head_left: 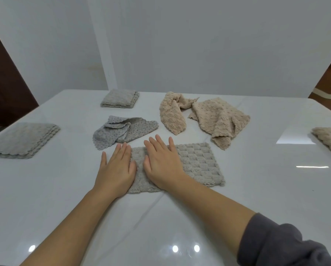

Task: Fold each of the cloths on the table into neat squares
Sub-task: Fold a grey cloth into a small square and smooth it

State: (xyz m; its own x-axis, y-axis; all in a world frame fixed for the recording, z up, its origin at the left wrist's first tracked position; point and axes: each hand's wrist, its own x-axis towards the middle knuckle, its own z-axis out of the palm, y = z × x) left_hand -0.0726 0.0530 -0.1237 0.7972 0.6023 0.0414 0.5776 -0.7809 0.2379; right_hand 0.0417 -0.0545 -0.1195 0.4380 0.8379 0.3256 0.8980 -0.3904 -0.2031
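Both hands lie flat with straight fingers and grip nothing. The right hand (161,164) presses on the grey cloth (197,164) at the near middle of the table (256,198), and the left hand (115,169) is at the cloth's left edge. The hands hide that part of the cloth. Behind lie a crumpled dotted cloth (126,131) and a crumpled beige cloth (214,118). A folded cloth (119,97) lies far, and a second folded one (22,140) at the left. The picture edge cuts off another beige one (329,139) at the right.

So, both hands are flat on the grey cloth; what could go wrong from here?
The left hand and right hand press only the left part of the grey cloth; on the glossy table its free right side could slide and skew the fold. The crumpled dotted cloth lies close to the left fingertips and may get nudged.
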